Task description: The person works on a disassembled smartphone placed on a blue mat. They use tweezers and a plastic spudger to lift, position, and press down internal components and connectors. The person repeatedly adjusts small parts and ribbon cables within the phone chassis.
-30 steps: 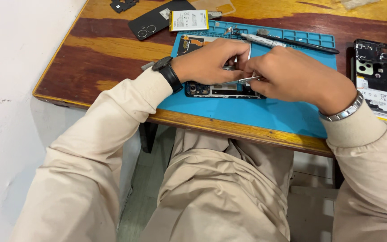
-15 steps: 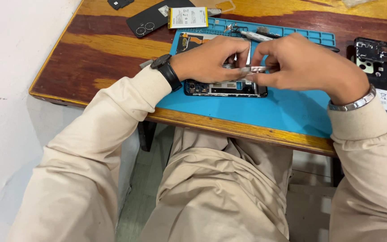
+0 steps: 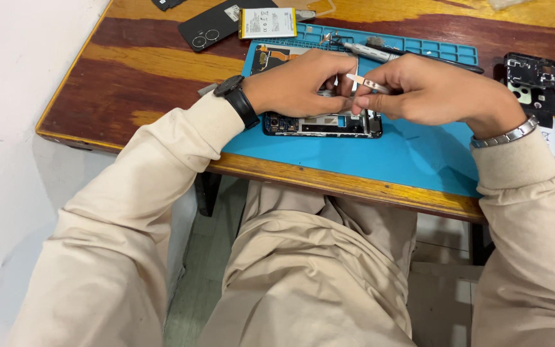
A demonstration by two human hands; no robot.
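Wooden bench in my view: carries blue work mat, black phone back cover, opened phone frame.

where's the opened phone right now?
Head view: the opened phone lies on the blue mat, centre of the desk, directly under the left hand and right hand, which holds a thin light tool.

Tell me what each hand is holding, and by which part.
The right hand pinches slim metal tweezers near their lower end, between thumb and fingers. The left hand rests on the opened phone; whether it grips anything cannot be told.
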